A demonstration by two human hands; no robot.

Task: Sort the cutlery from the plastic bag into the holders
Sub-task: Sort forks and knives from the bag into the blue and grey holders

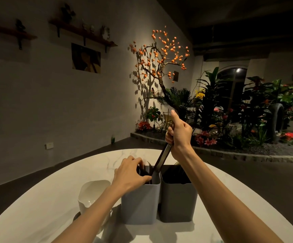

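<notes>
Fingers (170, 135) grip knife (161, 159) entering left holder (140, 199) rim.

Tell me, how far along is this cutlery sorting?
Some is done: dark pieces already stand in the light grey holder. In hand: the right hand grips a long utensil, its lower end inside that holder, while the left hand rests on the rim. The dark grey holder's contents are unclear, and no plastic bag shows, so the remainder is unknown.

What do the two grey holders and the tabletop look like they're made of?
Grey holders: probably matte plastic, with smooth, seamless walls, rounded corners and no shine. Tabletop: white with faint grey veins and a soft sheen, so marble or a marble-look surface; which one cannot be told.
</notes>
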